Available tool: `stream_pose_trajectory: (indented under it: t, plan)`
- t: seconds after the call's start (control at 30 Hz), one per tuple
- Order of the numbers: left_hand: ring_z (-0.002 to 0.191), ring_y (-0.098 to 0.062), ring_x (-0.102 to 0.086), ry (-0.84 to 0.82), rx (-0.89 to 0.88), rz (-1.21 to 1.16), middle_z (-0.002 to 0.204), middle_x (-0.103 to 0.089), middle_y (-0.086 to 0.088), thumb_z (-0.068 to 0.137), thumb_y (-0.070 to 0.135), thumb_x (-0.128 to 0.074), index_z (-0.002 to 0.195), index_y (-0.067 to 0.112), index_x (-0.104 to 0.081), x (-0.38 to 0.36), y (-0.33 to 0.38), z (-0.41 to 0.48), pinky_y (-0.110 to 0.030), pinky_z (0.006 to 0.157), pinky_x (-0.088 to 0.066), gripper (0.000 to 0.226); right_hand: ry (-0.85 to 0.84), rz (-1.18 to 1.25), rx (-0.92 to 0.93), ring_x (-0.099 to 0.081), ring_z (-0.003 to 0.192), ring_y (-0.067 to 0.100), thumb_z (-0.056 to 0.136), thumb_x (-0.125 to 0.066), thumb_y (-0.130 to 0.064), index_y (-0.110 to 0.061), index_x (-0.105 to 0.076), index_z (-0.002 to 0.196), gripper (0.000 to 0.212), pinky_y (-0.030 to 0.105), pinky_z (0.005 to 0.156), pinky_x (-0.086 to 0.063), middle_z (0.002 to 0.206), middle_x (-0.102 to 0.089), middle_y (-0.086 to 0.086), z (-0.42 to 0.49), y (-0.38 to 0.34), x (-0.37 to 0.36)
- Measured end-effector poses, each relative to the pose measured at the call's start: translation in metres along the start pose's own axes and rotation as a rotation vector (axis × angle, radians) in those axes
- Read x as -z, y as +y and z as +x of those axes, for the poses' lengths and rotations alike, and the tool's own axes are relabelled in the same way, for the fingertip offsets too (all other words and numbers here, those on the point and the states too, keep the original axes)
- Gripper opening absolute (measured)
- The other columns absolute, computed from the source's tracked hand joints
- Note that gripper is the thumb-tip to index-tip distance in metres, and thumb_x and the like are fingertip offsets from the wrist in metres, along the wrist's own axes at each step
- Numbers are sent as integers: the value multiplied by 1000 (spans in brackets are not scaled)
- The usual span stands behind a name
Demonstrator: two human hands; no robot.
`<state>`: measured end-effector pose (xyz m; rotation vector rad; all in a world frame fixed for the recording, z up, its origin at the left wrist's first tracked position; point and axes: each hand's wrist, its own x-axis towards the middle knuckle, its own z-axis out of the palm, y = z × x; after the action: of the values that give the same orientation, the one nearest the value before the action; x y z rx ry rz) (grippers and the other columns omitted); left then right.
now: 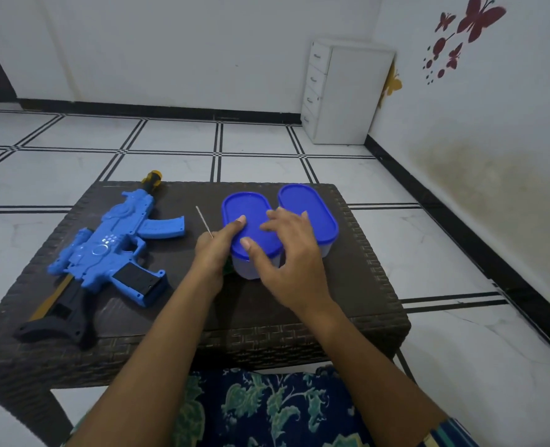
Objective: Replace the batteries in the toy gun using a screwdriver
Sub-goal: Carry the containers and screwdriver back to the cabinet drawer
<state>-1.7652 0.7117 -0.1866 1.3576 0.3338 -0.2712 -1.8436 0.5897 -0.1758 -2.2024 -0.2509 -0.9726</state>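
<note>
On the dark wicker table [348, 285], the blue toy gun [112, 246] lies flat on its side at the left, muzzle pointing away and black stock toward the person, with neither hand on it. Both hands are over at the two blue-lidded containers [312, 208] standing side by side mid-table. The left hand [214, 253] is curled round the screwdriver [203, 220], whose thin metal shaft pokes up and away out of the fist, while its forefinger stretches onto the nearer container's lid [251, 208]. The right hand [286, 250] is spread loosely over that same lid, fingers apart, thumb at the near edge, gripping nothing. The gun sits well apart from the containers. A white drawer unit [348, 91] stands in the far corner of the tiled floor [170, 156].
</note>
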Motion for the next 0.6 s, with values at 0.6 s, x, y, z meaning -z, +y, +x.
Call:
stream_pose_trajectory:
  t: [0.6]
  plan:
    - [89, -19, -71, 63, -22, -23, 101, -73, -3, 66, 42, -81, 110, 9, -65, -18, -13, 16, -34, 79, -57, 58, 315, 335, -982, -64, 83, 14, 88, -66, -31, -12, -69, 94, 19, 20, 66, -49, 88, -67, -1, 25, 70, 9]
